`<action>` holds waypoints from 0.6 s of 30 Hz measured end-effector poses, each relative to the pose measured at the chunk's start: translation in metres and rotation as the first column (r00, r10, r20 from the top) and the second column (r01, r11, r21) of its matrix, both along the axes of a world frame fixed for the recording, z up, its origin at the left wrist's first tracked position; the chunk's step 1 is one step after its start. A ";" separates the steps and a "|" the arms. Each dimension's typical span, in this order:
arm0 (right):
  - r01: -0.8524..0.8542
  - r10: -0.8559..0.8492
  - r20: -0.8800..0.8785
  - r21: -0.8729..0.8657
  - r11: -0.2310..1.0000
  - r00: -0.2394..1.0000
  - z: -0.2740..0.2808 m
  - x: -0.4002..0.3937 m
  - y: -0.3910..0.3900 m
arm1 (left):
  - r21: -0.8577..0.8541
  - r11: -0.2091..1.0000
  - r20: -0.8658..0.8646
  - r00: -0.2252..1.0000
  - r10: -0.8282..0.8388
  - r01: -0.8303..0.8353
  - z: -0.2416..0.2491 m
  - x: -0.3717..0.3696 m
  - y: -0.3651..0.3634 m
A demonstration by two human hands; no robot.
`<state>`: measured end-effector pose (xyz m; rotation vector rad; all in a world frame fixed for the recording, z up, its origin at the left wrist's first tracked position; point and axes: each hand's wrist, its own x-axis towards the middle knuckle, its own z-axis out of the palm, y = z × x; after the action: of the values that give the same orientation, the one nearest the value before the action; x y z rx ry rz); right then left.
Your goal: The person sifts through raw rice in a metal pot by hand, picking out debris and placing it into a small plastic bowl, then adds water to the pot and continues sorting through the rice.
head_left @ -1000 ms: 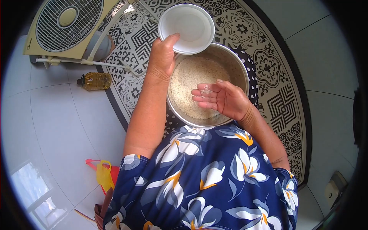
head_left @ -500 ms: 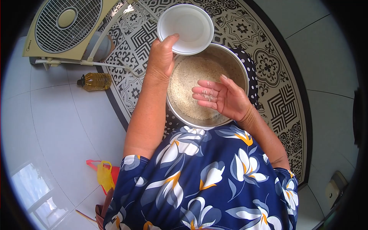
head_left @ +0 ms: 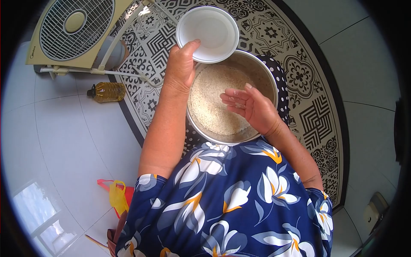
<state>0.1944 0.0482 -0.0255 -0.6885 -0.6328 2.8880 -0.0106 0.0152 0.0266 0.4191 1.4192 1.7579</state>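
My left hand [head_left: 182, 64] grips the rim of a white plastic bowl [head_left: 209, 32], thumb inside; no contents show in it. The bowl is held above the far rim of a round metal pot [head_left: 270, 81]. Inside the pot lies a wide layer of rice grains [head_left: 214, 96]. Over the pot's right side, my right hand [head_left: 252, 107] is open, palm turned sideways and fingers stretched out. A few grains cling to its fingers.
A box fan [head_left: 75, 25] stands at upper left, with an oil bottle [head_left: 107, 92] lying near it on the tiles. Patterned mat [head_left: 308, 77] and polka-dot cloth [head_left: 280, 85] lie under the pot. Red and yellow bags [head_left: 117, 195] rest at lower left.
My right hand has tilted its palm more sideways, and fewer grains show on its fingers. The left hand and bowl stay almost in place.
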 end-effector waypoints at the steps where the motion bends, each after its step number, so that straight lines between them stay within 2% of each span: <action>1: -0.004 -0.013 0.097 0.174 0.985 0.995 0.000 -0.001 -0.004 | -0.016 1.000 -0.022 1.000 0.012 -0.012 0.000 0.000 0.000; 2: -0.024 -0.044 0.189 0.341 0.940 0.981 0.000 -0.001 -0.006 | -0.015 1.000 -0.024 1.000 0.012 -0.012 0.001 0.000 0.000; 3: -0.023 -0.044 0.187 0.343 0.939 0.981 -0.001 -0.001 -0.006 | -0.017 1.000 -0.024 1.000 0.009 -0.009 0.001 0.000 0.000; 5: -0.148 -0.003 0.216 0.676 0.722 0.976 0.000 0.000 -0.004 | -0.016 1.000 -0.024 1.000 0.006 -0.006 0.002 0.000 0.000; 6: -0.147 -0.004 0.216 0.678 0.720 0.976 0.004 -0.001 -0.002 | -0.015 1.000 -0.030 1.000 0.004 -0.005 0.002 0.001 0.000; 8: -0.284 -0.023 0.348 0.799 0.530 0.937 0.015 -0.004 0.005 | -0.010 1.000 -0.036 0.999 0.003 -0.003 0.003 0.001 0.000; 9: -0.284 -0.023 0.348 0.801 0.528 0.937 0.013 -0.007 0.009 | -0.008 1.000 -0.032 0.999 -0.002 0.002 0.003 0.001 0.000; 11: -0.325 -0.052 0.376 0.855 0.405 0.925 0.001 -0.014 0.018 | -0.004 1.000 -0.027 1.000 -0.005 0.004 0.003 0.001 -0.001; 12: -0.327 -0.051 0.377 0.855 0.403 0.925 -0.004 -0.019 0.021 | 0.009 1.000 -0.023 1.000 -0.003 0.004 0.000 0.000 -0.001; 14: -0.507 -0.093 0.532 0.838 0.202 0.842 -0.014 -0.032 0.022 | 0.022 1.000 -0.022 1.000 0.003 -0.002 -0.004 -0.002 -0.001; 15: -0.508 -0.087 0.532 0.838 0.201 0.842 -0.023 -0.037 0.018 | 0.020 1.000 -0.036 0.999 -0.013 0.014 -0.005 -0.003 -0.002; 17: -0.591 -0.075 0.586 0.799 -0.113 0.807 -0.029 -0.047 0.010 | 0.016 1.000 -0.052 0.998 -0.025 0.025 -0.006 -0.004 -0.003; 18: -0.589 -0.071 0.585 0.800 -0.116 0.808 -0.024 -0.049 0.004 | 0.000 1.000 -0.067 0.998 -0.020 0.020 -0.007 -0.004 -0.003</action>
<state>0.1458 0.0525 -0.0494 -0.9035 -2.8253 1.3057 -0.0142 0.0124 0.0193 0.4955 1.4558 1.7429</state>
